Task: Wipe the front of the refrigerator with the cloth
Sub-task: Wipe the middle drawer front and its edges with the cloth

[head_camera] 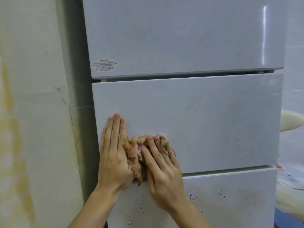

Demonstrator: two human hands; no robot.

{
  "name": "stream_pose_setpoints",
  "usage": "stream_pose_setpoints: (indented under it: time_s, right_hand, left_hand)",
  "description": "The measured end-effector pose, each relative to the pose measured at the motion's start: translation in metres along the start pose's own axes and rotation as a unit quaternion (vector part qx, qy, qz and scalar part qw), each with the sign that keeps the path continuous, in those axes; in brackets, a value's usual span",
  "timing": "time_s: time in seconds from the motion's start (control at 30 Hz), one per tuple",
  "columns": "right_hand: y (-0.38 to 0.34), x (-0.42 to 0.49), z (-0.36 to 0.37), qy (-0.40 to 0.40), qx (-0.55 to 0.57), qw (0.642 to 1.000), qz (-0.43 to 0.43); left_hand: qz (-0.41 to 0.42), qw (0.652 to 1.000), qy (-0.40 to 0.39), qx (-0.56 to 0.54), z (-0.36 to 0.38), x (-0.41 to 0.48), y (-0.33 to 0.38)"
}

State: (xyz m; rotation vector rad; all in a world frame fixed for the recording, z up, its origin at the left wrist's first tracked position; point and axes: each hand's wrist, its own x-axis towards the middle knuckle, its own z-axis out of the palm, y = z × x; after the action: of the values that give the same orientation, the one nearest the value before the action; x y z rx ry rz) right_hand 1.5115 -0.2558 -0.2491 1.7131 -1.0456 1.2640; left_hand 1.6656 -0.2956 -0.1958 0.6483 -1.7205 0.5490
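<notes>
pinkish-tan cloth (pixel 133 153), frayed, green-stained, bunched against pale grey refrigerator (pixel 197 120).

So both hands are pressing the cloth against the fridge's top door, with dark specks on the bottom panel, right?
Not the top door: the head view shows the left hand and right hand pressing the cloth against the middle panel, near its lower left corner. The dark specks are on the bottom panel.
</notes>
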Motion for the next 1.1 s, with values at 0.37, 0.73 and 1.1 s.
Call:
stream_pose_setpoints:
  time_s: [0.37,0.73,1.1]
  right_hand:
    - [-0.011,0.126,-0.004,0.097,-0.010,0.995,0.005]
    - [-0.034,0.013,0.029,-0.043,-0.001,0.994,-0.097]
    - [-0.024,0.167,0.002,0.057,0.008,0.998,-0.038]
  left_hand:
    - [-0.136,0.978,0.029,-0.156,-0.015,0.005,-0.021]
    - [-0.104,0.967,-0.013,-0.233,-0.032,-0.005,-0.025]
    - [-0.085,0.996,-0.011,-0.011,-0.056,0.000,-0.065]
